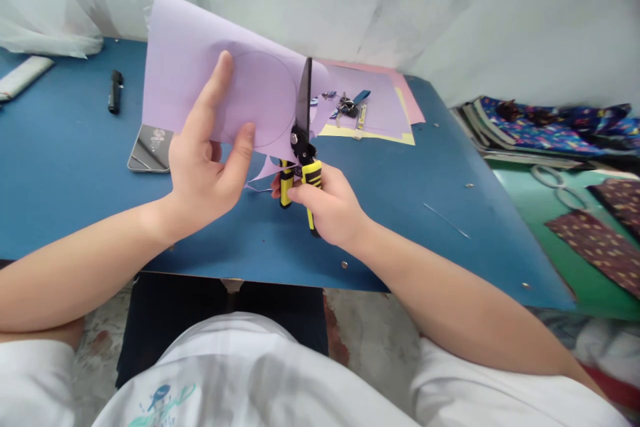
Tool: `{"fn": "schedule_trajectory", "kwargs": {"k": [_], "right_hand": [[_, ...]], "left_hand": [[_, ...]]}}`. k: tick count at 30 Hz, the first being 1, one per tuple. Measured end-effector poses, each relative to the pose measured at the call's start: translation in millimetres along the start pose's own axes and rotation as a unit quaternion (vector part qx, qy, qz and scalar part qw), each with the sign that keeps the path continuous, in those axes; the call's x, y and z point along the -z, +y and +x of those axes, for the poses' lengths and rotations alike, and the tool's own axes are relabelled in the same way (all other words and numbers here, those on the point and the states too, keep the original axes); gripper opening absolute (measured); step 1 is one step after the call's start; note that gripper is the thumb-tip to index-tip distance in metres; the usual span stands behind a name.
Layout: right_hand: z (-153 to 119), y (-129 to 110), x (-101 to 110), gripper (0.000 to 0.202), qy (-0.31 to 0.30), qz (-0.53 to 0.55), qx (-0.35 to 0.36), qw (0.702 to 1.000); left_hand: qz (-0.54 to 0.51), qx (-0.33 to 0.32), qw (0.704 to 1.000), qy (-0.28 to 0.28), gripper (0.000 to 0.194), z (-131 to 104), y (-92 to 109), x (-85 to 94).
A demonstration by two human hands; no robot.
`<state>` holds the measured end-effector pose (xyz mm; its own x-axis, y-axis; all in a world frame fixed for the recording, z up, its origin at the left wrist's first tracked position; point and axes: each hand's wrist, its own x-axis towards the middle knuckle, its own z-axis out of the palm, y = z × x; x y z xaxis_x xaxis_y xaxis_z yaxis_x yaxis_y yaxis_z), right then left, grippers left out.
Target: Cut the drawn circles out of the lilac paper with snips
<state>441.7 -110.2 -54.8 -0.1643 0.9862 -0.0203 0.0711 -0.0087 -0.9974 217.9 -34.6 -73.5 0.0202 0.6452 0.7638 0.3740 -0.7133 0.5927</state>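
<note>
My left hand (207,160) grips a sheet of purple paper (185,60) and holds it up above the blue table, thumb and one finger against its near face. A round outline is drawn on the sheet. My right hand (335,203) is closed around the yellow and black handles of a pair of shears (303,137). Their dark blade stands upright at the paper's right side, close to the drawn circle. A partly cut purple strip (267,170) hangs below the sheet near the handles. Some fingers of both hands are hidden.
On the blue table (400,213) lie a black marker (115,92), a dark phone-like slab (150,149), stacked coloured paper (400,117) and keys (349,105). Scissors (557,185) and patterned cloth (595,247) rest on a green surface at right. A pale wall stands behind.
</note>
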Motion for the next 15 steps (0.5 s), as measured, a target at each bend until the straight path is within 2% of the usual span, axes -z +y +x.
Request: {"fn": "schedule_trajectory", "kwargs": {"k": [3,7,10,13,15], "right_hand": [[1,1,0,0.015,0.006,-0.006,-0.005,1.0],[2,0,-1,0.014,0.009,-0.008,-0.005,1.0],[1,-1,-1,0.012,0.009,-0.01,0.001,1.0],[1,0,-1,0.011,0.008,-0.015,0.009,1.0],[2,1,-1,0.011,0.005,-0.012,0.008,1.0]], "left_hand": [[0.017,-0.072,0.996,0.045,0.083,-1,9,3.2],[0.008,-0.105,0.994,0.034,0.087,-2,4,4.2],[-0.006,-0.153,0.987,0.041,0.098,-1,-17,-0.9],[-0.02,-0.192,0.979,0.071,0.115,3,-44,-12.5],[-0.027,-0.204,0.975,0.089,0.119,5,-58,-21.3]]}}
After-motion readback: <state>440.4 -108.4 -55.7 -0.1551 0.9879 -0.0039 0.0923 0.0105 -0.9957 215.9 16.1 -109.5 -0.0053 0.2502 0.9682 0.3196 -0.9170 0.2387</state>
